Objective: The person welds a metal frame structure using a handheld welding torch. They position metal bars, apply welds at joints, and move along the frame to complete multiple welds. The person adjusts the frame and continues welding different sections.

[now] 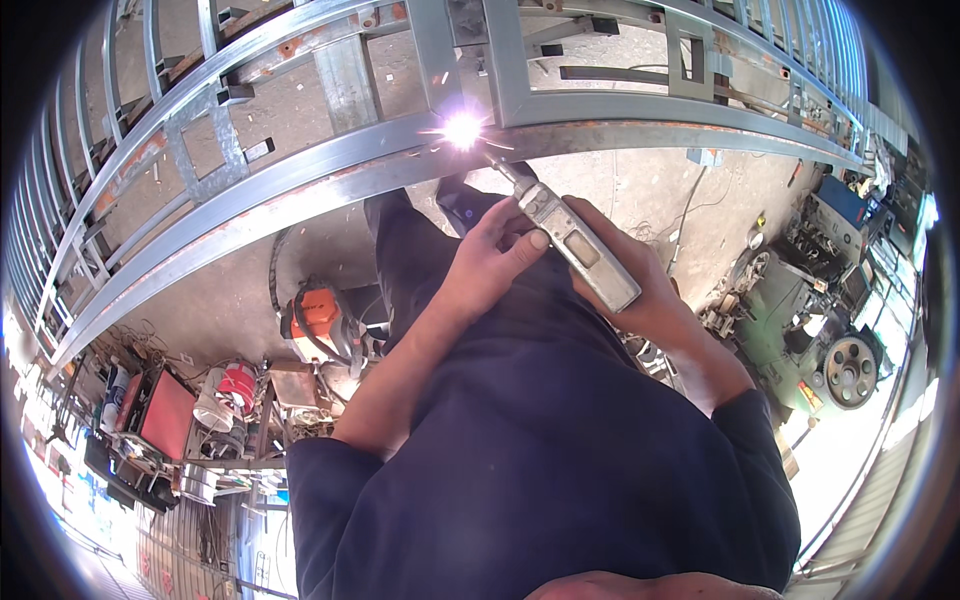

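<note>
Both of my hands are around a grey handheld welding gun (582, 250), its slim nozzle pointing up and left. The fingers of my left hand (490, 265) are curled at its front part, with the thumb against the side. My right hand (640, 270) wraps the body from the right; some of its fingers are hidden behind it. At the nozzle's tip a white-violet glare (463, 130) throws sparks and hides the spot beneath it. That spot lies on the near rail of a galvanized steel frame (330, 180), close to where an upright tube (432, 60) meets it.
Rows of upright bars (110, 80) rise along the frame's far side. An orange machine (317, 315) with a dark hose stands on the floor at left. Farther left are a red box (165, 415) and a red pail (237, 385). A green machine with a handwheel (850, 372) is at right.
</note>
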### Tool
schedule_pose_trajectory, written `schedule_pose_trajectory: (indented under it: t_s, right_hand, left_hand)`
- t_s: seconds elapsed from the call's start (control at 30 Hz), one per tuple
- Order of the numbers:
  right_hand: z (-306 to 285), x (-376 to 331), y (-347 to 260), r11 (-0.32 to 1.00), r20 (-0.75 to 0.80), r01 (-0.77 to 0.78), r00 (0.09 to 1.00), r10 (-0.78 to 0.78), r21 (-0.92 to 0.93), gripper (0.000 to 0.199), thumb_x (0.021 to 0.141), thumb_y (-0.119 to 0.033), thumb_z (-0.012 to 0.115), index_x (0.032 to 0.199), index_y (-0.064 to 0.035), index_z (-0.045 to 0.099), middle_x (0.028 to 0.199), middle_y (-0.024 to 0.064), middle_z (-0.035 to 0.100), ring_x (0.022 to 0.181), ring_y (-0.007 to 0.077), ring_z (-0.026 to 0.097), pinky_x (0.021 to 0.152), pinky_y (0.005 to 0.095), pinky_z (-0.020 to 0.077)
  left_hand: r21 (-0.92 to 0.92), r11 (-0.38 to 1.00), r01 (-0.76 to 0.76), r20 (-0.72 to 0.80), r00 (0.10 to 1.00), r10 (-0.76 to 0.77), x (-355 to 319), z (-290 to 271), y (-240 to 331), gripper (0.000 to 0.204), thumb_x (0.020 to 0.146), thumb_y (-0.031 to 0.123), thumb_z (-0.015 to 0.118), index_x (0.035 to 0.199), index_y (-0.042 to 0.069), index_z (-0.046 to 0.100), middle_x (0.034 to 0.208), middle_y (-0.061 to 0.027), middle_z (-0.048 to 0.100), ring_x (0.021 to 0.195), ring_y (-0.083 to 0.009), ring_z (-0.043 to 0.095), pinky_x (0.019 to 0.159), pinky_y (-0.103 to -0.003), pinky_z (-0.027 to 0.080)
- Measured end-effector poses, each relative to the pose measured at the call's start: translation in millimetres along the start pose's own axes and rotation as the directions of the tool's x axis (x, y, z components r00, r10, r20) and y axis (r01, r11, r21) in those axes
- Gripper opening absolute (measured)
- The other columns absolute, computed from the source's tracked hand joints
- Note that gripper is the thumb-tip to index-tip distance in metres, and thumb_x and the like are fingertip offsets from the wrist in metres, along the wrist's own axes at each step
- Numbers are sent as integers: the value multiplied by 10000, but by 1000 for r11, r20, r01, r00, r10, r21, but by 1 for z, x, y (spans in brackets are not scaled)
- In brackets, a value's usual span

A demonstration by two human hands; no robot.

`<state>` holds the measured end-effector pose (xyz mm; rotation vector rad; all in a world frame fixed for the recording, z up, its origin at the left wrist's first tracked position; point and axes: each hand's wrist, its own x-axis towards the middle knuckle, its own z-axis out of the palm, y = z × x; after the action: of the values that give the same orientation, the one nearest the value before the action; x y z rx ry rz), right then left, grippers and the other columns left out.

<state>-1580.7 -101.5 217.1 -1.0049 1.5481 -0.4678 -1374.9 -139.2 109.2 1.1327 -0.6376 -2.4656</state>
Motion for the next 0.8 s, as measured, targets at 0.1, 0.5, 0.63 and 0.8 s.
schedule_pose_trajectory:
  t_s: [0.1,0.5,0.63,0.8]
  right_hand:
    - [1,-3,-2,1000,2,9,1000,-9,-14,775,907,-14,725,1627,-96,450,1418,167,678,1321,233,651,1071,352,506]
    - [8,11,-6,995,5,73,997,-73,-70,792,900,10,708,1635,-105,436,1433,180,671,1352,279,655,1086,358,505]
    - [13,11,-8,996,0,46,999,-46,-74,795,890,17,709,1629,-106,441,1439,186,667,1368,299,645,1101,372,503]
    - [17,11,-4,994,-26,52,998,-55,-94,801,880,22,709,1624,-113,444,1413,193,679,1341,322,662,1083,390,518]
  left_hand:
    - [-8,999,-54,40,998,54,-4,2,4,805,1001,338,793,1583,-58,400,1432,-195,621,1317,-235,589,1133,-364,471]
    - [-74,996,-49,8,999,50,-4,-3,12,810,1028,359,746,1586,-90,368,1462,-194,592,1382,-243,543,1201,-379,393]
    - [-90,994,-63,39,997,67,-3,-7,10,798,1033,336,738,1591,-91,359,1478,-196,584,1400,-244,532,1221,-382,372]
    - [-116,993,-18,53,998,24,-5,-8,16,777,1037,301,733,1595,-87,356,1486,-191,580,1406,-247,529,1227,-389,369]
